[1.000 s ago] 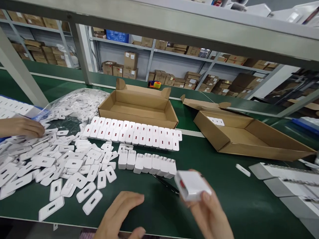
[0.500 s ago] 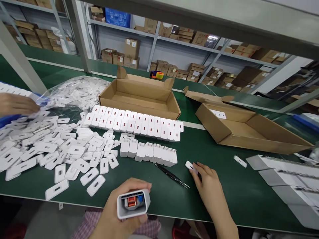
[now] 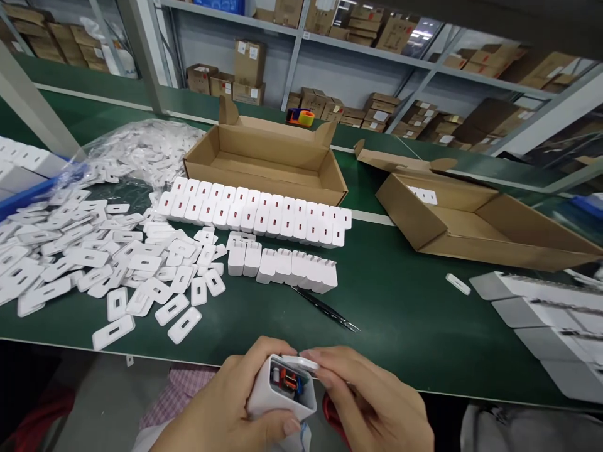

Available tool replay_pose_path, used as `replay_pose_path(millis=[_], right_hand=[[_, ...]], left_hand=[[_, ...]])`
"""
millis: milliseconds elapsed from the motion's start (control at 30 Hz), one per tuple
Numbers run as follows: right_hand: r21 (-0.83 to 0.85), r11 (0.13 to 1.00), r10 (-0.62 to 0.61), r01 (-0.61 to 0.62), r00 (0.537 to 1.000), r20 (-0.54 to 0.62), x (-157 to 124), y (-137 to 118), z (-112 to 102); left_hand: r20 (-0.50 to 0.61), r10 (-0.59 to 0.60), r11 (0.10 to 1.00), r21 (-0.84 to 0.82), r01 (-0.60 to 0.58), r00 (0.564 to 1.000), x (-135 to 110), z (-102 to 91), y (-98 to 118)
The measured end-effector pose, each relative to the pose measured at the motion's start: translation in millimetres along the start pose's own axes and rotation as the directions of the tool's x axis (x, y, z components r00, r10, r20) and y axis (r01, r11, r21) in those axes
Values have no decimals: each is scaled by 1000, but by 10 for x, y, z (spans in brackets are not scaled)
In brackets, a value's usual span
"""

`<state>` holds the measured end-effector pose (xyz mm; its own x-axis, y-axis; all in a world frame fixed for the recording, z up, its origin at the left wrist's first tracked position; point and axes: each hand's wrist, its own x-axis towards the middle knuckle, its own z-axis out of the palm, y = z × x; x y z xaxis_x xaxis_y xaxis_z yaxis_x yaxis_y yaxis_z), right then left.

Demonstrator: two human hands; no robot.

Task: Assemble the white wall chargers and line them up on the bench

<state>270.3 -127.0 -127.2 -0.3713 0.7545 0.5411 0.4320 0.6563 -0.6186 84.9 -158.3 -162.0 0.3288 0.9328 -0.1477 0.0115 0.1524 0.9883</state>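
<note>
My left hand (image 3: 235, 402) is wrapped round a white charger housing (image 3: 264, 392) whose open end faces up. Inside it an orange USB port and blue and dark parts show. Between the fingertips of my right hand (image 3: 372, 395) is a thin white end cover (image 3: 301, 362), held at the far rim of the housing's opening and tilted. Black tweezers (image 3: 327, 309) lie on the green table (image 3: 400, 320) beyond my hands. Many loose white covers (image 3: 146, 263) with slots are heaped at the left.
Two rows of finished-looking white chargers (image 3: 254, 210) and a shorter row with prongs (image 3: 282, 267) stand mid-table. Behind are open cardboard boxes (image 3: 277, 188) (image 3: 509, 251) and a plastic bag of small parts (image 3: 141, 147). White-grey stacks (image 3: 541, 333) and one cover (image 3: 458, 284) lie right.
My right hand has brought the cover from the table to the housing's opening. My left hand has moved slightly right and tilted the housing. Another person's hand at the left has gone from view.
</note>
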Motion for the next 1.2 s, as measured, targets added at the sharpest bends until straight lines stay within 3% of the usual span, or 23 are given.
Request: replay_pose_path(millis=[200, 467, 733, 900, 1000, 1100, 1200], right_hand=[[-29, 1000, 10, -10, 1000, 5, -103, 27, 79], [-57, 997, -44, 43, 999, -6, -111, -34, 70], [96, 992, -84, 78, 994, 63, -49, -49, 54], [91, 993, -86, 73, 985, 149, -93, -33, 128], [15, 995, -95, 94, 981, 170, -159, -31, 261], [-72, 986, -147, 153, 985, 85, -201, -13, 366], [-237, 916, -312, 324, 946, 87, -188, 45, 374]], left_hand=[[-16, -21, 995, 94, 22, 1000, -33, 32, 21], [-87, -52, 938, 338, 79, 995, -85, -2, -102], [-85, 198, 943, 290, -166, 976, -83, 2, -65], [-150, 415, 871, 352, -344, 897, 3, -10, 36], [-267, 429, 895, 258, -364, 863, 35, 1, 56], [-277, 289, 956, 35, -291, 916, 24, 39, 38], [-244, 140, 965, -184, -187, 960, -6, 72, 41]])
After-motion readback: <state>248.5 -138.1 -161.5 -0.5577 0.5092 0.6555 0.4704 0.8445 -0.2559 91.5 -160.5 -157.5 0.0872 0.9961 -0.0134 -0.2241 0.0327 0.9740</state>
